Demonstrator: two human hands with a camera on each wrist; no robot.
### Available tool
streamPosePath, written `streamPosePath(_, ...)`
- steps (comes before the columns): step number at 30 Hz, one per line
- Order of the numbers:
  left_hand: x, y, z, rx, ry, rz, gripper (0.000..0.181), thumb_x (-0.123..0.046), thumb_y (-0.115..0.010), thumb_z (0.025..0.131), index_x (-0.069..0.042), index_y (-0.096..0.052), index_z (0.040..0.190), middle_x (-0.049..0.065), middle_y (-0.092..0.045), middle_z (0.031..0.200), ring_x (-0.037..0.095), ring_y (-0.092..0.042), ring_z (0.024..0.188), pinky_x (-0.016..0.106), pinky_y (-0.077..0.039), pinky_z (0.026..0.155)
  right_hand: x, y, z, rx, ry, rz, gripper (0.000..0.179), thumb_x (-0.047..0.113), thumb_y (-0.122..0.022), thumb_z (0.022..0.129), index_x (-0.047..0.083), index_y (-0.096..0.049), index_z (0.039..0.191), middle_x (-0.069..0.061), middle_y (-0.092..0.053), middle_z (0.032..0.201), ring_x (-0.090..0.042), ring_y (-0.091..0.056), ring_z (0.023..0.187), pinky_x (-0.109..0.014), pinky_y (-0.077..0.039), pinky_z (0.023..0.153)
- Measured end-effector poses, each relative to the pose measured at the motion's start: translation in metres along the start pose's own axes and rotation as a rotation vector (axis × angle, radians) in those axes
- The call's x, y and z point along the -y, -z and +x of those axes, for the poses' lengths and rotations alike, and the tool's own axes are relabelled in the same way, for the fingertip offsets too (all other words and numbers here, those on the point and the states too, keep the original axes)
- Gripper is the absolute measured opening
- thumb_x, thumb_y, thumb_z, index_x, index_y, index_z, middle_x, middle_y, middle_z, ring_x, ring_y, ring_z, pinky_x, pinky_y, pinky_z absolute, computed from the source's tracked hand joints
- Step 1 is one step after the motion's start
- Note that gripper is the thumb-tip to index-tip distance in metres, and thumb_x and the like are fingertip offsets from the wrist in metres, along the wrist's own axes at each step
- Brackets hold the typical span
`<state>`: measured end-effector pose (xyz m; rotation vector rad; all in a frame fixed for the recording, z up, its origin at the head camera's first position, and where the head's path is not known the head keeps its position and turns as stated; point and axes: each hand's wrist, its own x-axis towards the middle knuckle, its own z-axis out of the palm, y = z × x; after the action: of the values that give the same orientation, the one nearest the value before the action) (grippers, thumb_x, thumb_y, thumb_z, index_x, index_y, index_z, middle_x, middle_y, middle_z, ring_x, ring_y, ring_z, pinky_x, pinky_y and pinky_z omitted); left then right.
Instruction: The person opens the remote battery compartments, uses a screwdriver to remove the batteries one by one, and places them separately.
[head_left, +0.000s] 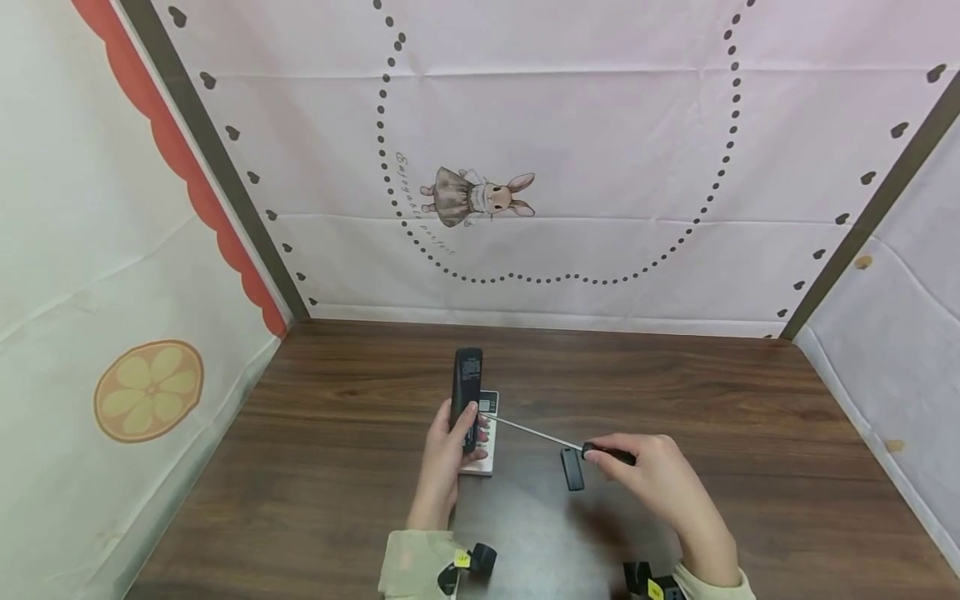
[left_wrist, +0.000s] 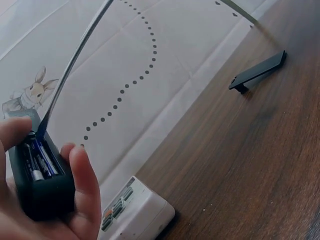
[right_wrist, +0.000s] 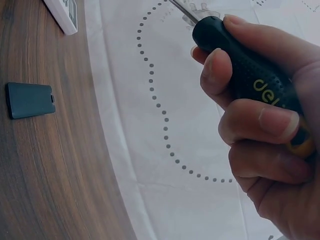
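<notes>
My left hand (head_left: 442, 458) grips a black remote control (head_left: 467, 379) with its back facing up. In the left wrist view the remote's battery compartment lies uncovered, with batteries (left_wrist: 45, 159) inside. My right hand (head_left: 660, 479) holds a screwdriver (right_wrist: 240, 60) by its dark handle with yellow lettering, fingers curled round it. The thin metal shaft (head_left: 534, 432) reaches left to the remote, and its tip is at the end of the batteries in the compartment. Whether the tip touches a battery I cannot tell. A loose black battery cover (head_left: 572, 469) lies on the table between the hands.
Beneath and beside the left hand, a white remote with a small screen and buttons (head_left: 487, 450) lies on the brown wooden table (head_left: 337, 467). Cloth printed with a rabbit (head_left: 480, 197) hangs behind the table, and more cloth walls stand at both sides.
</notes>
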<state>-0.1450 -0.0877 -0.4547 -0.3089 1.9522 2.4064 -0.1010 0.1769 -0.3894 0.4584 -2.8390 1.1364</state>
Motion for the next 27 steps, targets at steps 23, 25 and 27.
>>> streamPosePath(23,0.002,0.006,0.001,-0.112,-0.006,0.152,0.049,-0.054,-0.062,0.075,-0.006,-0.060,0.088,0.009,-0.059,0.075,0.016,-0.050,0.060,0.021,-0.043,0.044,0.013,-0.006,0.000,-0.093,0.148,-0.111,0.027,0.044,-0.061,0.080,0.024,-0.070,0.095,0.015,-0.066,0.088,0.000,-0.060,0.081,-0.023,-0.050,0.069)
streamPosePath(25,0.002,0.005,0.001,-0.121,-0.008,0.136,0.050,-0.053,-0.062,0.075,-0.006,-0.060,0.090,0.010,-0.059,0.077,0.016,-0.052,0.062,0.023,-0.045,0.047,0.014,-0.007,0.001,-0.104,0.158,-0.118,0.026,0.044,-0.061,0.080,0.025,-0.070,0.096,0.015,-0.066,0.088,0.000,-0.060,0.082,-0.022,-0.050,0.069)
streamPosePath(27,0.001,0.005,0.002,-0.138,-0.011,0.126,0.051,-0.053,-0.062,0.075,-0.006,-0.059,0.092,0.010,-0.059,0.077,0.017,-0.052,0.063,0.025,-0.047,0.049,0.016,-0.009,0.002,-0.125,0.183,-0.129,0.024,0.041,-0.062,0.080,0.024,-0.070,0.095,0.014,-0.066,0.088,-0.001,-0.061,0.081,-0.023,-0.050,0.069)
